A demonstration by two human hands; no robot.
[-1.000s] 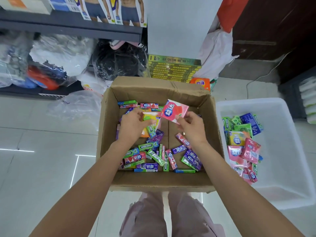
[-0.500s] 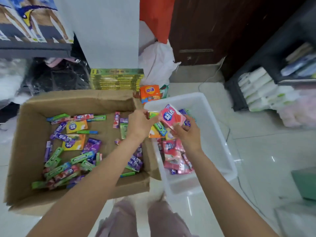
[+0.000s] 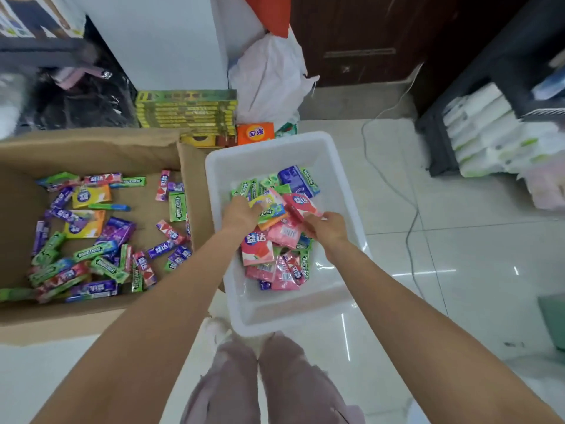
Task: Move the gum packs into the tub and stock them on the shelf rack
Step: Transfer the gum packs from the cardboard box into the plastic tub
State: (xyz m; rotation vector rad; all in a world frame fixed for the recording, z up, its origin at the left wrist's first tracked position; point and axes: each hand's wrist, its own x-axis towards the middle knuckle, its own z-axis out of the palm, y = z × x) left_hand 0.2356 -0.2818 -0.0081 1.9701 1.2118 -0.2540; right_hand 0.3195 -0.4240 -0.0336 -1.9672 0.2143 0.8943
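On the tiled floor point(image 3: 458, 255), both hands sit low inside the white tub point(image 3: 269, 154): left grip point(image 3: 241, 214) clamped on several gum packs point(image 3: 267, 209), right grip point(image 3: 325, 229) pinching a pink pack point(image 3: 301, 205), apparently to set them down rather than drop them.

A white rectangular plastic tub point(image 3: 342, 191) sits on the floor just beside an open brown cardboard box point(image 3: 91, 148). Inside the tub lies a loose heap of flat gum packs point(image 3: 275, 240), mostly pink, with green and blue ones toward the far end (several lie overlapping, some face down with barcodes showing). One pink flat pack point(image 3: 301, 205) sits tilted on top of the heap. Many slim stick packs in green, purple and pink, plus two yellow flat packs point(image 3: 88, 209), lie scattered across the box's bottom.
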